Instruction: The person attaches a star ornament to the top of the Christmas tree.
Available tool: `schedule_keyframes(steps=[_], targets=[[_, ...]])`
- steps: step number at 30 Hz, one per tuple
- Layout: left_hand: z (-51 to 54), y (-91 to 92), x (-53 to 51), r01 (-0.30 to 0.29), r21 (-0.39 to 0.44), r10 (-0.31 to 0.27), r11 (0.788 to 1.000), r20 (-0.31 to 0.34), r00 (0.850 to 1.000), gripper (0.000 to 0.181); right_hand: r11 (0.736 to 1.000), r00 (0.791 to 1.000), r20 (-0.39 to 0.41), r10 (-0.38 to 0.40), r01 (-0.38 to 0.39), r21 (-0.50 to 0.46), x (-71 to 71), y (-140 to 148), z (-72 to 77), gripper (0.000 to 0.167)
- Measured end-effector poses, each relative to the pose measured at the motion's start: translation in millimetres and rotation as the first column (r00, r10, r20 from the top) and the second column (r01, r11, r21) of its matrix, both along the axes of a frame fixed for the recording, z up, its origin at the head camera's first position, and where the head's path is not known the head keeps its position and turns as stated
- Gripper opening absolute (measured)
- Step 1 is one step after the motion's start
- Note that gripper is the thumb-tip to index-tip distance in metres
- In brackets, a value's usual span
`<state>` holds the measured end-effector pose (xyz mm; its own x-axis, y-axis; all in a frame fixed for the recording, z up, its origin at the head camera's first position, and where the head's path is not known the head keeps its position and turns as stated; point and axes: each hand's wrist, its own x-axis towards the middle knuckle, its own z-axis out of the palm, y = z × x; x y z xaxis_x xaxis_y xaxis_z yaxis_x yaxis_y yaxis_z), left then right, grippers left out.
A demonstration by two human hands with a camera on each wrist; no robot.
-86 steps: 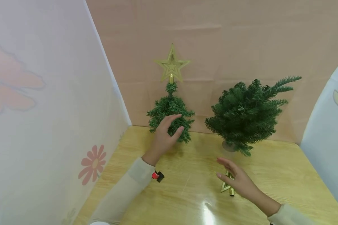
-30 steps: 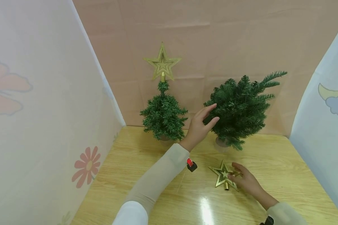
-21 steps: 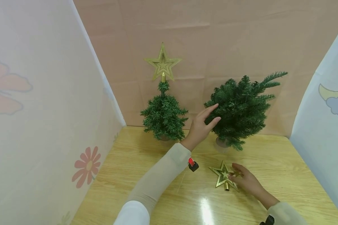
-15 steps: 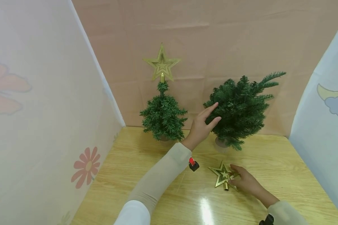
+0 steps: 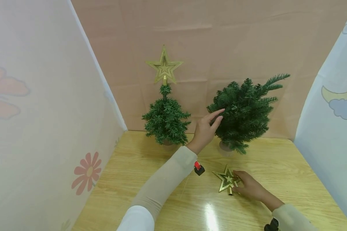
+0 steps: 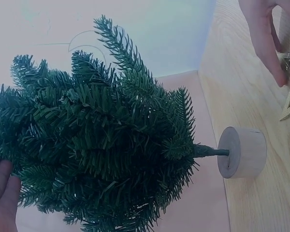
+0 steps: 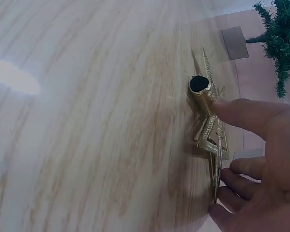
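A gold star tree topper [image 5: 226, 180] lies on the table, its short hollow tube toward the near side. My right hand [image 5: 250, 186] pinches the star's right side; in the right wrist view the thumb [image 7: 241, 113] touches it near the tube [image 7: 199, 86] and the fingertips meet its edge. My left hand [image 5: 204, 130] is at the left side of the bushy green Christmas tree [image 5: 241, 110], fingers and thumb apart and slightly bent. In the left wrist view its fingers [image 6: 2, 186] reach the needles; whether they touch a branch I cannot tell.
A smaller Christmas tree [image 5: 166, 120] stands at the back left with another gold star [image 5: 164, 66] upright on its top. The bushy tree has a round wooden base [image 6: 249, 152]. Printed cloths [image 5: 325, 128] flank the wooden table [image 5: 150, 163], and a tan cloth [image 5: 219, 48] hangs behind.
My left hand has moved from the small tree to the bushy one, and its thumb has drawn nearer the fingers. My right hand has come down and closed on the star's side.
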<state>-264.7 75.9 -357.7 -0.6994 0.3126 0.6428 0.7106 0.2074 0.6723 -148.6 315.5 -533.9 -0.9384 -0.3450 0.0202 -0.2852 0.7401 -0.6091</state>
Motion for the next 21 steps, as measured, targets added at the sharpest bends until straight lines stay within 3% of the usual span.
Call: schedule_keyframes(steps=[5, 10, 16, 21], targets=[[-1.2, 1.2, 0.5, 0.007, 0.013, -0.007, 1.0, -0.005, 1.0, 0.038, 0.999, 0.999, 0.011, 0.05, -0.05, 0.015, 1.6, 0.9, 0.2, 0.078], [-3.4, 1.7, 0.8, 0.019, 0.023, -0.019, 1.0, -0.003, 1.0, 0.038, 0.995, 0.996, -0.038, 0.087, -0.085, 0.042, 2.5, 0.0, -0.5, 0.073], [-4.6, -0.1, 1.0, 0.024, 0.031, -0.024, 0.999, 0.011, 1.0, 0.039, 0.995, 0.99, -0.122, 0.072, -0.064, 0.073, 2.7, -1.7, -1.9, 0.066], [-4.7, -0.9, 1.2, 0.032, 0.041, -0.033, 0.999, 0.017, 0.999, 0.04, 0.996, 0.991, -0.124, 0.043, -0.032, 0.088, 1.9, -4.4, -0.8, 0.066]])
